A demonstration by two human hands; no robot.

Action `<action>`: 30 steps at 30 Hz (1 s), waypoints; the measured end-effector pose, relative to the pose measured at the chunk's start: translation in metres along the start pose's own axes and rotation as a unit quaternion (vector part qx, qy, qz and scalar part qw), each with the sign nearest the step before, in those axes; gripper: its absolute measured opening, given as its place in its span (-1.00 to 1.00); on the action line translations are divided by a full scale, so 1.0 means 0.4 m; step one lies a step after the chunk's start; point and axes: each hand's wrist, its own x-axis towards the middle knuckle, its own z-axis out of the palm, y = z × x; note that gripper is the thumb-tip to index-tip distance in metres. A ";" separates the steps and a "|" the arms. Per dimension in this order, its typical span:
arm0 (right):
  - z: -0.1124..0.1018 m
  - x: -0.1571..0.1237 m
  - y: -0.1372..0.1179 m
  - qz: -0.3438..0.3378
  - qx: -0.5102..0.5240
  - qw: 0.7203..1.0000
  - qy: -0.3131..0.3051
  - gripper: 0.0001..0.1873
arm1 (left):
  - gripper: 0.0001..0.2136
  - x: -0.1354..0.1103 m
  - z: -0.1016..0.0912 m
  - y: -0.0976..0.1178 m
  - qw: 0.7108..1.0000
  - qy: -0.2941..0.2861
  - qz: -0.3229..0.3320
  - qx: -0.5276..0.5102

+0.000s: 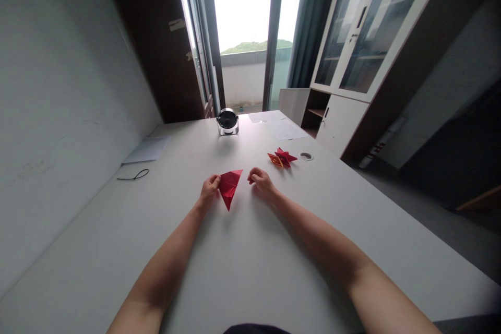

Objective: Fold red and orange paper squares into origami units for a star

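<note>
A piece of red folded paper (pixel 230 188), roughly triangular with creases and a point facing down, is pinched at its left edge by my left hand (pixel 211 188). My right hand (pixel 260 179) hovers just right of the paper, apart from it, with its fingers curled in and nothing visible in them. Beyond my right hand, a small group of folded paper pieces lies on the white table (pixel 242 271): a red one (pixel 285 156) with several points and an orange one (pixel 275 160) leaning against it.
A round black device on a silver stand (pixel 227 121) stands at the table's far side. Paper sheets (pixel 144 150) lie at the left by the wall, near a black cable tie (pixel 135 175). More sheets (pixel 289 129) lie far right, near a round cable hole (pixel 306 156).
</note>
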 end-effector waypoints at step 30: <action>0.046 -0.047 -0.070 -0.100 -0.185 0.977 -0.038 -0.60 | -0.70 0.008 0.008 -0.008 0.993 -0.096 -0.040 -0.059</action>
